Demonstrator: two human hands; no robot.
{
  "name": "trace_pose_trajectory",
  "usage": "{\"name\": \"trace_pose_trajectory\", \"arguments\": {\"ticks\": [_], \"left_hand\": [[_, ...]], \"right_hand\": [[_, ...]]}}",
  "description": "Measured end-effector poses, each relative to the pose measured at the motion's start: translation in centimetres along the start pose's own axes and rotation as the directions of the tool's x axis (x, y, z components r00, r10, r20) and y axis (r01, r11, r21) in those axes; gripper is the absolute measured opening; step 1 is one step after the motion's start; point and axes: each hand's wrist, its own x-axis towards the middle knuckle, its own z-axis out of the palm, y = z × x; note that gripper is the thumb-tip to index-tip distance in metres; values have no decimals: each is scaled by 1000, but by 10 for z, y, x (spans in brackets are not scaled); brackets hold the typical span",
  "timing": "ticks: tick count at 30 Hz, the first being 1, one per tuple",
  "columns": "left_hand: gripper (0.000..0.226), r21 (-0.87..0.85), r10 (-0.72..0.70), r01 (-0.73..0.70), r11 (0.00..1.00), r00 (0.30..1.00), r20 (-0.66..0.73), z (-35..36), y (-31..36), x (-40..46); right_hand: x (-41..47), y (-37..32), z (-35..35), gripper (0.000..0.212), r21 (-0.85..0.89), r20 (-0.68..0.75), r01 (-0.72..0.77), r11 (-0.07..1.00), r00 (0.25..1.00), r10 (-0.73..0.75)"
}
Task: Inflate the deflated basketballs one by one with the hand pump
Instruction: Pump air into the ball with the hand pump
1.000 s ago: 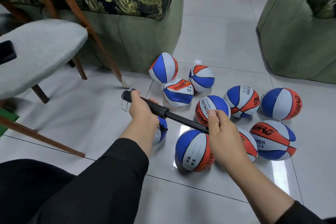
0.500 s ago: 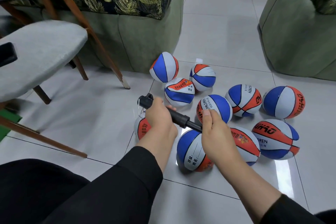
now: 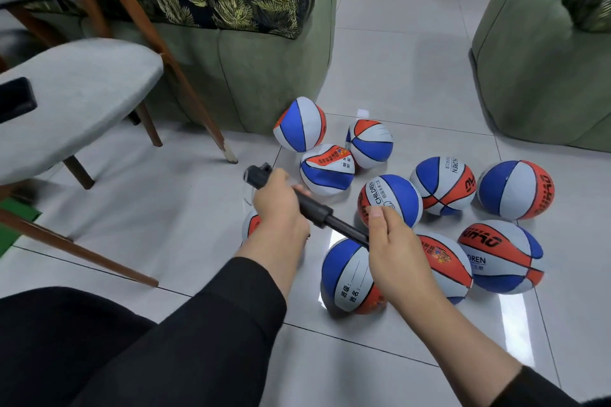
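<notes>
My left hand (image 3: 277, 205) grips the hand pump (image 3: 314, 208) barrel; my right hand (image 3: 393, 241) grips its rod end. The pump's long axis runs between them, and the ball (image 3: 252, 225) under my left hand lies nearest.

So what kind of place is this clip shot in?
Most likely a home living room: green upholstered sofas, a grey-cushioned wooden chair and a glossy tiled floor.

There are nine balls (image 3: 390, 200) on the floor (image 3: 413, 59) in the middle and right of the picture, plus one more ball (image 3: 250, 225) peeking out under the left hand (image 3: 281, 208), so ten balls. There is one black pump (image 3: 317, 208). There are two hands; the second is the right hand (image 3: 393, 241). There are two green sofas (image 3: 264, 76), one upper middle and one upper right. There is one grey chair (image 3: 76, 92) at the left.
</notes>
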Motion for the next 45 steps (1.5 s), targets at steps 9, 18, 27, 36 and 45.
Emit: {"name": "trace_pose_trajectory", "arguments": {"ticks": [9, 18, 27, 36, 45], "left_hand": [[9, 10, -56, 56, 998, 998, 15, 3, -24, -17], [12, 44, -42, 40, 998, 998, 38, -3, -30, -21], [7, -13, -38, 38, 999, 999, -29, -2, 12, 9], [9, 22, -41, 41, 999, 999, 17, 1, -40, -26], [7, 6, -52, 52, 999, 999, 8, -6, -11, -1]], "right_hand": [[-1, -3, 2, 35, 8, -62, -10, 1000, 998, 10], [2, -3, 14, 32, -81, 45, 41, 996, 998, -38], [3, 3, -10, 42, -35, -36, -8, 999, 999, 6], [6, -3, 12, 39, -74, 6, -3, 997, 1000, 4], [-3, -2, 2, 36, -55, 3, 44, 998, 999, -44]]}}
